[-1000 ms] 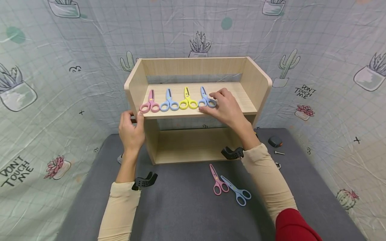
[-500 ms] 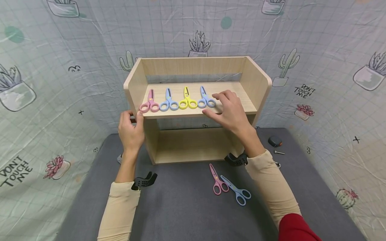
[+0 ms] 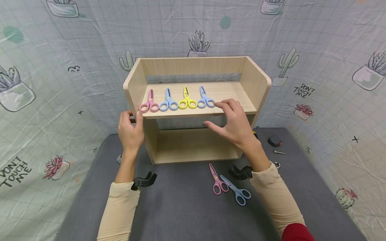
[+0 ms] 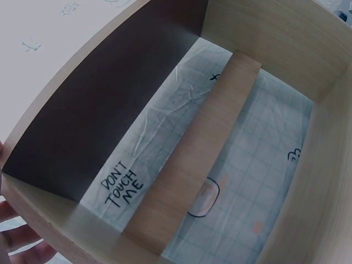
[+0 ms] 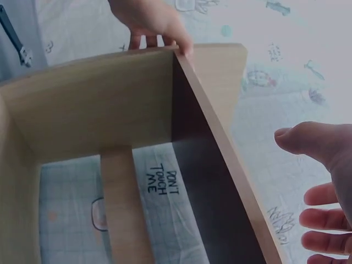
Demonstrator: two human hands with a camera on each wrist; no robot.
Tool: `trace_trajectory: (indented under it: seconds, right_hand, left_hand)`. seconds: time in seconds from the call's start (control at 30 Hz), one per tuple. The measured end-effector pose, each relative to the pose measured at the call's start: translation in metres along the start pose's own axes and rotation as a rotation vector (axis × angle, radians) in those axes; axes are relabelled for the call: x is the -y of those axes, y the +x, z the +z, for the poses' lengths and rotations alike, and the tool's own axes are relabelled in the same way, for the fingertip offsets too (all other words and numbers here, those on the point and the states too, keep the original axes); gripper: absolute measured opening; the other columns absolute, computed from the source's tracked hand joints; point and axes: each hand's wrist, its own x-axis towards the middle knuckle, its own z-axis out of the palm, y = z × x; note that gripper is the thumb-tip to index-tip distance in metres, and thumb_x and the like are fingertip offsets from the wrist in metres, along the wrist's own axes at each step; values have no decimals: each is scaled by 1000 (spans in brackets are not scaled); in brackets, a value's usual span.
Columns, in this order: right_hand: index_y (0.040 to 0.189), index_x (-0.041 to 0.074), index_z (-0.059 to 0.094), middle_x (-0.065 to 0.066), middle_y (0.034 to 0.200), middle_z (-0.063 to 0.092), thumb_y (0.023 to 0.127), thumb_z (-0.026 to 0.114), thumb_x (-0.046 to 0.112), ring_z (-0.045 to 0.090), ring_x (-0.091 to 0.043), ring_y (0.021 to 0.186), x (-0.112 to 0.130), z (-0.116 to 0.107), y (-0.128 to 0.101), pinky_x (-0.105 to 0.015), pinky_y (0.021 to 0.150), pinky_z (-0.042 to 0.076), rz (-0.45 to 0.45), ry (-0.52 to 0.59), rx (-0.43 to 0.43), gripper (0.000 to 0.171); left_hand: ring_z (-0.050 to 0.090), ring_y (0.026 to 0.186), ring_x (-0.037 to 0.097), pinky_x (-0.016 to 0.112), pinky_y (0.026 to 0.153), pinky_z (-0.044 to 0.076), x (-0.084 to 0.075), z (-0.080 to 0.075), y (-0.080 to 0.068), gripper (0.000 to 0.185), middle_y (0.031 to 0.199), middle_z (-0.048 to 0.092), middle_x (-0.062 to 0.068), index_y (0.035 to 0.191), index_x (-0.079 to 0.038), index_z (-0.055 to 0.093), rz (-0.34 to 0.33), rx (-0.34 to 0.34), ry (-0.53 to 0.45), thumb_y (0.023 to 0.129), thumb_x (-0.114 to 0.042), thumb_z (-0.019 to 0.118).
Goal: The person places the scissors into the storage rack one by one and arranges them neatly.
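On the upper board of the light wooden shelf unit lies the rightmost blue plastic scissors. Our right hand hovers just beside its handles, fingers loosely spread, holding nothing. Our left hand grips the shelf's left front edge.

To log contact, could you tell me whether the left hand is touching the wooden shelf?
Touching: the head view shows the left hand gripping the wooden shelf at its left front corner.
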Motion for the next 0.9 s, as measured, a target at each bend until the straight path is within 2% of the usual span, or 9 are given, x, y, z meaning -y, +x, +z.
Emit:
trace_trajectory:
  seconds: [0.23, 0.6, 0.9]
  right_hand:
    - [120, 0, 66, -16, 113, 61, 72, 85, 39, 55, -33, 105, 6, -4, -17, -45, 91, 45, -41, -7, 1, 64]
    - [121, 0, 65, -17, 115, 61, 73, 85, 38, 54, -32, 104, 5, -2, -51, -42, 90, 44, -87, 20, 25, 64]
    - [123, 1, 64, -14, 115, 61, 72, 86, 39, 55, -29, 103, 4, 6, -86, -43, 87, 44, -76, 3, 104, 67]
  left_hand:
    - [62, 87, 41, 55, 80, 49, 1, 0, 1, 42, 105, 61, 25, 106, 6, 62, 7, -2, 5, 94, -34, 55]
    - [62, 88, 41, 50, 78, 47, 0, 0, 1, 45, 107, 62, 25, 108, 6, 62, -3, 3, 13, 94, -36, 54]
    - [62, 88, 40, 50, 79, 47, 1, 0, 2, 43, 107, 62, 25, 106, 5, 62, -8, 5, 12, 93, -35, 54]
